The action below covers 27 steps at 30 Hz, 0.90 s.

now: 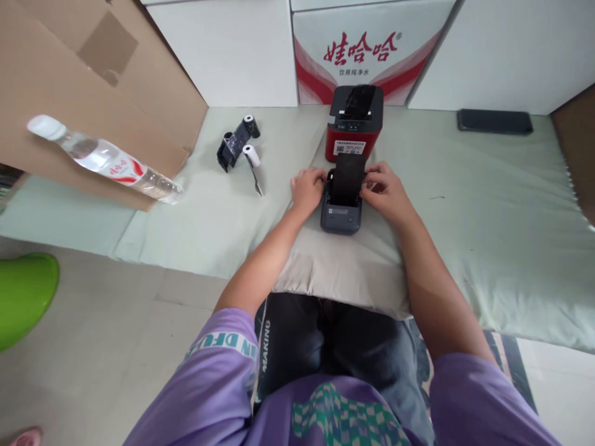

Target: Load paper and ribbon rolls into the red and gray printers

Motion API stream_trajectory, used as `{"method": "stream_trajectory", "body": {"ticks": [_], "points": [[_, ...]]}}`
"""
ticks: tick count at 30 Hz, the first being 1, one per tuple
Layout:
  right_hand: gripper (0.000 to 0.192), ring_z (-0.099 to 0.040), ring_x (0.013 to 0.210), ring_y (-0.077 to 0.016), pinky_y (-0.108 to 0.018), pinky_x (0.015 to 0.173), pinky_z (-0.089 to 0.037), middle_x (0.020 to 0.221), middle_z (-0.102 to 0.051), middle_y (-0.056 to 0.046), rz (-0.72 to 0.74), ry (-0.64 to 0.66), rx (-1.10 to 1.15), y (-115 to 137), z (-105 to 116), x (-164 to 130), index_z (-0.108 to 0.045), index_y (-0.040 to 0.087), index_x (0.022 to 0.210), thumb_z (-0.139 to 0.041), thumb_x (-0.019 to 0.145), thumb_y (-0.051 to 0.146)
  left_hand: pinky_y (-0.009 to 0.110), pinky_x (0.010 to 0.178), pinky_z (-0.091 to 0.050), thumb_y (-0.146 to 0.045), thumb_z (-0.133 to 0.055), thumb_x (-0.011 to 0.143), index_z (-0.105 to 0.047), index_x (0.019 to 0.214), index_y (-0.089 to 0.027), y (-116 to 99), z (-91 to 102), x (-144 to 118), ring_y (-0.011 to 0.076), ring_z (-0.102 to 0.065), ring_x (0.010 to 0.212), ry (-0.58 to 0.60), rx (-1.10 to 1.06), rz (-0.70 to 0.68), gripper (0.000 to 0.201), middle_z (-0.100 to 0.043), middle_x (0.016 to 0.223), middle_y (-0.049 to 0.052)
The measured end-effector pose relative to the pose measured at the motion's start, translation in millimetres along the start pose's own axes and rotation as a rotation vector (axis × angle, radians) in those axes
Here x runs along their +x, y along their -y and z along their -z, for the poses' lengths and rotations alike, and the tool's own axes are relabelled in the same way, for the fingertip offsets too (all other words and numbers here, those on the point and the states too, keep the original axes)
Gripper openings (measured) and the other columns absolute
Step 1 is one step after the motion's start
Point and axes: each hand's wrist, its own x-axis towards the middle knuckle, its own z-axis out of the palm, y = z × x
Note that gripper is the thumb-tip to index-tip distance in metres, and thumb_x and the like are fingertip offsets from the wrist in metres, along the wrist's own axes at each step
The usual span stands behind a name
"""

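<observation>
A small dark grey label printer (339, 217) sits on a beige cushion (344, 272) in front of me, its black lid (348, 176) raised. My left hand (307, 189) grips the printer's left side near the lid hinge. My right hand (385, 189) holds the right side, fingers touching the lid's edge. Behind it stands a red and black printer (354, 124).
To the left lie a black roll holder with white paper rolls (239, 145). A water bottle (105, 160) rests on a cardboard box (93, 80). A red-and-white carton (367, 49) stands behind, a black phone (494, 121) at right, a green stool (23, 294) at far left.
</observation>
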Motion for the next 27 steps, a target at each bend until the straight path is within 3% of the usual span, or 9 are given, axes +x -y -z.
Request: {"method": "stream_trajectory", "body": {"ticks": [4,6,8,13,16,22,27], "points": [[0.062,-0.065,0.121,-0.0354,-0.053,0.094,-0.065,0.159,-0.057,-0.012,0.028,0.209,0.003,-1,-3,-2,-0.082,0.027,0.100,-0.089,0.068,0.079,0.048,0.109,-0.044,-0.009,-0.046,0.099,-0.072,0.088,-0.026,-1,1.0,0,0.0309,-0.066,0.128,0.013,0.014,0.016,0.033,-0.082,0.120,0.005],[0.066,-0.062,0.129,-0.0388,-0.058,0.101,-0.064,0.169,-0.049,-0.012,0.022,0.222,-0.002,-2,-3,-3,-0.082,0.026,0.104,-0.091,0.066,0.078,0.048,0.110,-0.044,-0.009,-0.045,0.099,-0.072,0.089,-0.026,-2,1.9,0,0.0305,-0.066,0.128,0.017,0.005,0.015,0.033,-0.082,0.122,0.005],[0.065,-0.060,0.137,-0.0408,-0.059,0.105,-0.064,0.174,-0.044,-0.011,0.017,0.169,0.015,-1,-5,-2,-0.083,0.026,0.115,-0.087,0.073,0.076,0.049,0.111,-0.044,-0.009,-0.044,0.099,-0.073,0.091,-0.026,-2,2.2,-1,0.0305,-0.066,0.128,0.010,-0.012,0.005,0.034,-0.082,0.124,0.005],[0.062,-0.051,0.155,-0.0397,-0.059,0.116,-0.060,0.164,-0.052,-0.013,-0.019,0.036,0.059,-6,-15,1,-0.071,0.032,0.150,-0.066,0.096,0.061,0.052,0.112,-0.043,-0.009,-0.044,0.098,-0.075,0.090,-0.026,-2,0.7,-1,0.0316,-0.067,0.128,0.010,-0.032,0.007,0.036,-0.082,0.122,0.005],[0.060,-0.053,0.153,-0.0375,-0.059,0.124,-0.055,0.157,-0.058,-0.012,-0.040,-0.011,0.015,-12,-19,3,-0.072,0.033,0.150,-0.062,0.099,0.062,0.051,0.112,-0.045,-0.009,-0.045,0.097,-0.074,0.088,-0.026,-1,-0.4,1,0.0313,-0.069,0.127,0.007,-0.037,0.001,0.035,-0.083,0.119,0.005],[0.061,-0.062,0.140,-0.0346,-0.058,0.125,-0.053,0.145,-0.065,-0.013,-0.018,-0.119,-0.025,-11,-18,2,-0.073,0.034,0.147,-0.058,0.101,0.071,0.051,0.112,-0.045,-0.009,-0.046,0.097,-0.075,0.089,-0.026,0,-1.0,3,0.0312,-0.070,0.128,0.018,-0.030,0.011,0.034,-0.084,0.121,0.005],[0.058,-0.066,0.131,-0.0350,-0.056,0.110,-0.063,0.144,-0.064,-0.015,-0.042,-0.095,-0.051,-6,-18,1,-0.078,0.030,0.137,-0.059,0.101,0.071,0.047,0.112,-0.047,-0.010,-0.046,0.098,-0.074,0.090,-0.026,-1,0.1,3,0.0286,-0.073,0.122,-0.004,-0.103,-0.003,0.033,-0.084,0.117,0.004]]}}
